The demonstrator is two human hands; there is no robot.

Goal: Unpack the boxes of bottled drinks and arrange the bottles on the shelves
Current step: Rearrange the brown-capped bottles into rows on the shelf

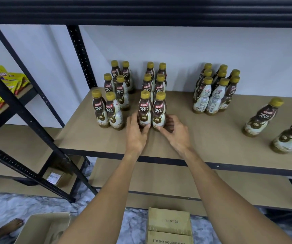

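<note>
Both bottles at the near end of the middle double file are held low, at the base. The left hand [136, 132] is wrapped round the left front bottle [144, 110], thumb across its near face, and the right hand [176, 133] is closed likewise round the right front bottle [159, 110]. Each hand is narrowed to the girth of its bottle.

Both bottles stand upright on the shelf [203, 138], side by side, labels turned to the near side. The low hold is judged to serve for sliding them square with the file behind without tipping.

A left cluster [114, 111] stands just beside, a right cluster [212, 95] well apart, and two loose bottles [261, 118] farther right, so the arranging is judged unfinished. On the floor below, an open box [41, 226] and a sealed box [169, 224] are seen.
</note>
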